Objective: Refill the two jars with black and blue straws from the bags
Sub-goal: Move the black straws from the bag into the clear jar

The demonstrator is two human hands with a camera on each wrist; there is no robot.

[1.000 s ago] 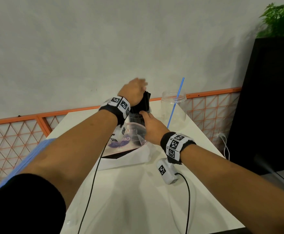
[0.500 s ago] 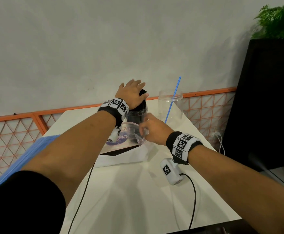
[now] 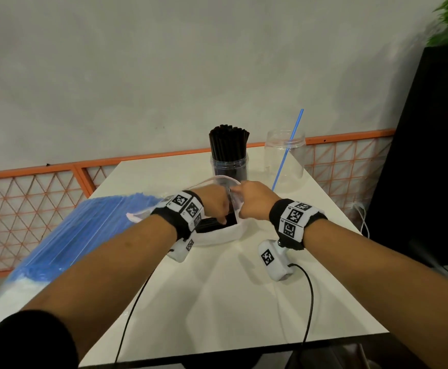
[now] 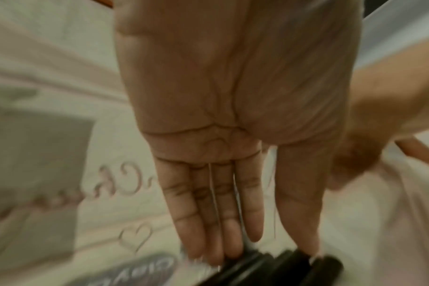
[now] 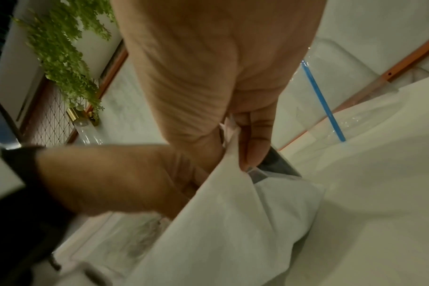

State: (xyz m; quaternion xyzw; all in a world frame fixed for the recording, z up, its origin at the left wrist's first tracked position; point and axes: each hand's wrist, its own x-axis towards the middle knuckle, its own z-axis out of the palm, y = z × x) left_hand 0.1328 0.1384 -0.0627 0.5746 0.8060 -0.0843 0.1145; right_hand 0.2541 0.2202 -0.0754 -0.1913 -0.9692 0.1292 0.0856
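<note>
A clear jar (image 3: 229, 166) packed with black straws (image 3: 228, 141) stands at the table's far middle. To its right a second clear jar (image 3: 284, 161) holds one blue straw (image 3: 288, 149). In front of them lies the white plastic bag (image 3: 217, 235) of black straws (image 4: 269, 269). My left hand (image 3: 216, 206) reaches into its mouth with straight fingers (image 4: 208, 222), their tips at the straw ends. My right hand (image 3: 252, 202) pinches the bag's edge (image 5: 233, 154) and holds it up. A bag of blue straws (image 3: 84, 230) lies at the left under my left forearm.
The white table (image 3: 231, 302) ends near me at a dark front edge. An orange lattice rail (image 3: 57, 187) runs behind it. A black cabinet (image 3: 430, 155) with a green plant stands at the right. Black cables trail from both wrist cameras across the table.
My left hand left the top of the black-straw jar and came back into the bag's mouth. My right hand stayed at the bag and lifted its edge.
</note>
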